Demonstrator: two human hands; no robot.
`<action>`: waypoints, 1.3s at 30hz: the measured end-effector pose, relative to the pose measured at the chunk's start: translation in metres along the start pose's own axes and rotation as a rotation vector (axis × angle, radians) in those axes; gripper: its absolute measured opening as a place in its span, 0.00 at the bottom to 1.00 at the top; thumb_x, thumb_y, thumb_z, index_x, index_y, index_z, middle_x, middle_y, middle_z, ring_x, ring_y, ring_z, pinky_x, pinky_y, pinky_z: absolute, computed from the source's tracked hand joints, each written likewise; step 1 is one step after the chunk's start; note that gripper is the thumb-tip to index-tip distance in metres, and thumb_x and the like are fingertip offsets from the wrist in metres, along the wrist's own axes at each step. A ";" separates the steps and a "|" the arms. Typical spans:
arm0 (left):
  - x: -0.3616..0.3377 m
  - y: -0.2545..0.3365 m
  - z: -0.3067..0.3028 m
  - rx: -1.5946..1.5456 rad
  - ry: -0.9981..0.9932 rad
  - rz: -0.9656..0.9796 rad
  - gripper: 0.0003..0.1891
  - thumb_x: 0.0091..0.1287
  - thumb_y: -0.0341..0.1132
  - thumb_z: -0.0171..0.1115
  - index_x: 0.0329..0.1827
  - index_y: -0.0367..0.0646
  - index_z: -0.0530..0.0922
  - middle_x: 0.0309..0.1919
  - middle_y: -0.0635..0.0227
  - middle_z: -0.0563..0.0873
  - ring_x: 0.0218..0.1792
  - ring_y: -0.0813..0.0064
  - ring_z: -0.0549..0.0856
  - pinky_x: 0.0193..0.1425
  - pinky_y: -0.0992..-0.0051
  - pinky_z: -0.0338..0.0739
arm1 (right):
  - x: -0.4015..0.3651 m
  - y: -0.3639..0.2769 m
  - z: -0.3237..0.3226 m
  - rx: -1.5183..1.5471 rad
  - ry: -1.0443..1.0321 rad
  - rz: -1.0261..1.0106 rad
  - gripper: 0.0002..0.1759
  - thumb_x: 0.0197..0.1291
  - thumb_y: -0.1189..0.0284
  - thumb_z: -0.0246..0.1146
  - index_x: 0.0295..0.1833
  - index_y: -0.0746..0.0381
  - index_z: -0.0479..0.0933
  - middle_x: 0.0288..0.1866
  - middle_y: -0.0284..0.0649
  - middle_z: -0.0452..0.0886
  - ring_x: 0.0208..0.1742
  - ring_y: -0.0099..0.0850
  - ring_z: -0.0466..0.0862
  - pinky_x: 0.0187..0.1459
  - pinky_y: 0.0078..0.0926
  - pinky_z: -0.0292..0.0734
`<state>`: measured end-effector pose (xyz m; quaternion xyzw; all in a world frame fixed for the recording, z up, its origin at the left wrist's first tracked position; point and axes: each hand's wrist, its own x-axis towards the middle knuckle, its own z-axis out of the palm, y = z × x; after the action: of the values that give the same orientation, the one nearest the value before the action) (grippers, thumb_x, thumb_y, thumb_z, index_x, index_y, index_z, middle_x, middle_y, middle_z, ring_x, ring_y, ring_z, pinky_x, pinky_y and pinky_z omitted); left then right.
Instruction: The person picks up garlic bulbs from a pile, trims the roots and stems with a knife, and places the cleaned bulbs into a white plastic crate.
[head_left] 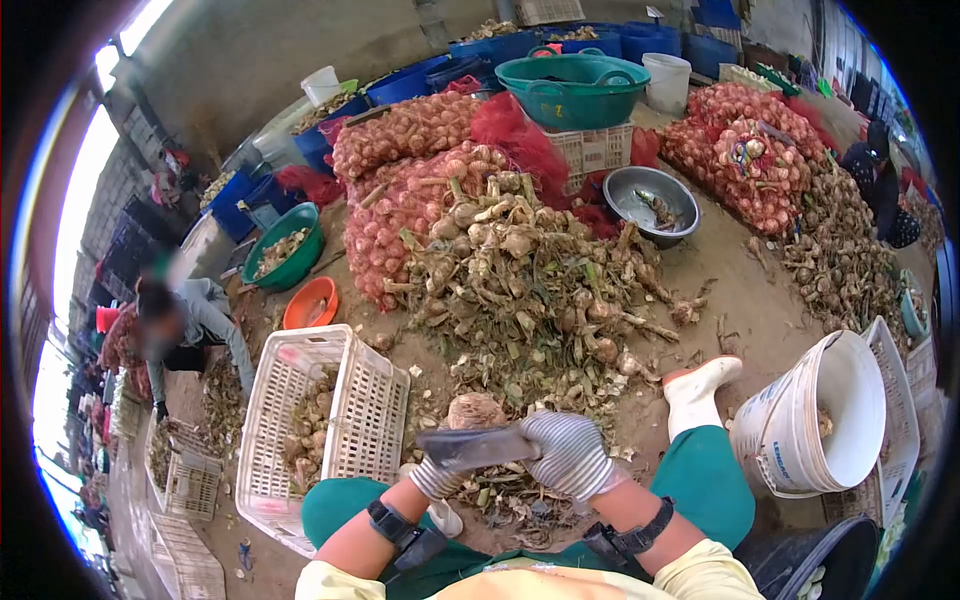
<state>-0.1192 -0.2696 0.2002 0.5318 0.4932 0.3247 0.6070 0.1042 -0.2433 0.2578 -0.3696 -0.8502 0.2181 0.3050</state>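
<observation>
My right hand, in a striped grey-and-white glove, is closed round the handle end of a wide-bladed knife. The blade points left, across the front of my body, and looks slightly blurred. My left hand, also gloved, sits at the blade's left end; its fingers are mostly hidden behind the metal, so I cannot see what they hold. Just beyond the blade is a round, brownish object, partly covered. Ahead of both hands rises a big heap of garlic bulbs with dry stalks, with leaf trimmings at its near side.
A white plastic crate with garlic stands left, a white bucket right. A metal bowl, red net sacks of garlic and a green tub lie beyond. One person crouches left; another is far right.
</observation>
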 end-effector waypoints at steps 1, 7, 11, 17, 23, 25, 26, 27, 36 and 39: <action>0.005 -0.020 -0.008 0.006 -0.074 -0.034 0.26 0.70 0.44 0.43 0.68 0.42 0.55 0.65 0.57 0.61 0.62 0.64 0.68 0.67 0.66 0.61 | 0.002 -0.007 -0.005 -0.041 -0.025 0.000 0.10 0.37 0.74 0.63 0.30 0.59 0.74 0.26 0.43 0.75 0.28 0.42 0.78 0.32 0.37 0.75; 0.005 0.005 0.005 -0.403 0.049 -0.209 0.24 0.70 0.45 0.38 0.64 0.41 0.61 0.61 0.55 0.68 0.57 0.61 0.73 0.63 0.67 0.67 | 0.003 0.016 0.011 -0.030 0.075 -0.060 0.10 0.35 0.74 0.63 0.29 0.59 0.74 0.25 0.43 0.76 0.27 0.42 0.78 0.31 0.37 0.74; 0.002 0.011 0.014 0.280 0.015 0.086 0.18 0.64 0.34 0.52 0.56 0.39 0.70 0.52 0.60 0.76 0.50 0.64 0.78 0.55 0.68 0.74 | -0.004 0.044 0.029 -0.020 0.069 -0.003 0.08 0.37 0.74 0.63 0.28 0.60 0.75 0.25 0.46 0.76 0.29 0.44 0.79 0.33 0.37 0.75; 0.006 0.040 0.008 -0.807 -0.055 0.112 0.18 0.58 0.35 0.64 0.49 0.46 0.68 0.42 0.65 0.76 0.42 0.72 0.77 0.48 0.69 0.77 | -0.059 0.180 0.066 0.774 0.100 0.898 0.14 0.47 0.71 0.60 0.40 0.67 0.74 0.28 0.39 0.80 0.28 0.30 0.79 0.31 0.29 0.75; 0.026 -0.031 -0.004 -0.904 0.039 0.032 0.18 0.69 0.42 0.44 0.57 0.43 0.66 0.51 0.60 0.75 0.50 0.64 0.77 0.56 0.62 0.74 | -0.012 0.037 0.007 0.185 -0.101 0.316 0.06 0.43 0.71 0.58 0.30 0.60 0.74 0.26 0.48 0.77 0.29 0.45 0.78 0.32 0.37 0.74; 0.017 -0.042 -0.007 -0.481 -0.088 -0.016 0.20 0.70 0.41 0.44 0.61 0.43 0.64 0.56 0.60 0.72 0.55 0.67 0.74 0.61 0.65 0.69 | -0.007 0.010 -0.001 0.103 -0.083 0.192 0.07 0.41 0.72 0.60 0.30 0.59 0.74 0.27 0.46 0.77 0.28 0.45 0.78 0.32 0.37 0.75; 0.008 -0.029 -0.001 0.211 -0.040 -0.050 0.21 0.70 0.41 0.44 0.63 0.42 0.62 0.59 0.60 0.70 0.58 0.68 0.72 0.64 0.67 0.65 | -0.006 0.003 -0.003 0.016 -0.059 0.072 0.09 0.39 0.72 0.61 0.31 0.59 0.75 0.28 0.44 0.78 0.28 0.44 0.79 0.32 0.36 0.75; 0.007 -0.018 -0.001 0.486 -0.136 -0.118 0.24 0.69 0.39 0.46 0.67 0.42 0.59 0.63 0.59 0.65 0.62 0.71 0.67 0.68 0.70 0.59 | -0.007 0.003 0.000 -0.002 -0.024 0.043 0.09 0.37 0.72 0.62 0.30 0.59 0.75 0.27 0.43 0.77 0.28 0.42 0.79 0.32 0.36 0.76; -0.007 0.019 0.032 -0.061 -0.059 0.092 0.13 0.57 0.34 0.61 0.43 0.43 0.73 0.39 0.68 0.78 0.39 0.75 0.78 0.46 0.73 0.75 | -0.020 0.064 0.037 -0.008 -0.099 0.586 0.13 0.45 0.71 0.60 0.39 0.60 0.79 0.34 0.51 0.80 0.37 0.48 0.80 0.39 0.36 0.77; -0.011 0.021 0.023 -0.788 -0.075 -0.101 0.10 0.61 0.39 0.56 0.39 0.44 0.73 0.36 0.69 0.77 0.37 0.75 0.77 0.44 0.73 0.75 | -0.066 0.166 0.054 -0.043 -0.207 0.927 0.16 0.48 0.66 0.57 0.41 0.64 0.78 0.36 0.53 0.79 0.38 0.47 0.80 0.40 0.36 0.76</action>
<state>-0.0981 -0.2824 0.2224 0.2445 0.3339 0.4392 0.7974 0.1859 -0.1964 0.0966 -0.6926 -0.6258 0.3493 0.0817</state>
